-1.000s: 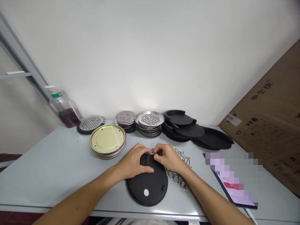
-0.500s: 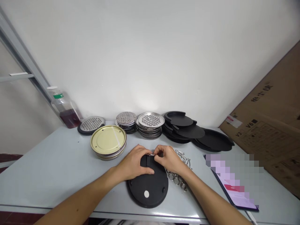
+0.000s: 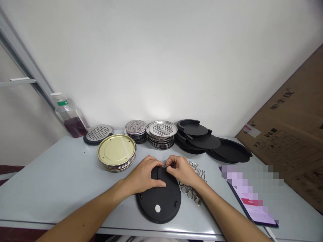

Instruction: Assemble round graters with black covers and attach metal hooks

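Note:
A round black plastic base (image 3: pixel 161 201) lies near the table's front edge, a white oval spot on its lower part. My left hand (image 3: pixel 145 174) grips its far left part, thumb across the top face and fingers over the far edge. At that far edge, beside a raised black strip, sits a small shiny metal piece (image 3: pixel 163 166); its exact shape is hidden by fingers. My right hand (image 3: pixel 180 169) pinches the metal piece between thumb and forefinger. Several metal rings with clips (image 3: pixel 190 193) lie on the table, partly behind my right wrist.
Behind stand a stack of pale yellow-faced metal discs (image 3: pixel 116 150), perforated grater discs (image 3: pixel 163 129) and black round bases (image 3: pixel 196 141). A grater in a black rim (image 3: pixel 98 134) and a bottle of dark liquid (image 3: pixel 73 124) are left. A phone (image 3: pixel 262 215) and cardboard box (image 3: pixel 290 134) are right.
Almost nothing differs. The small metal piece at the base's far edge has shifted very slightly between my fingers; both hands keep their hold.

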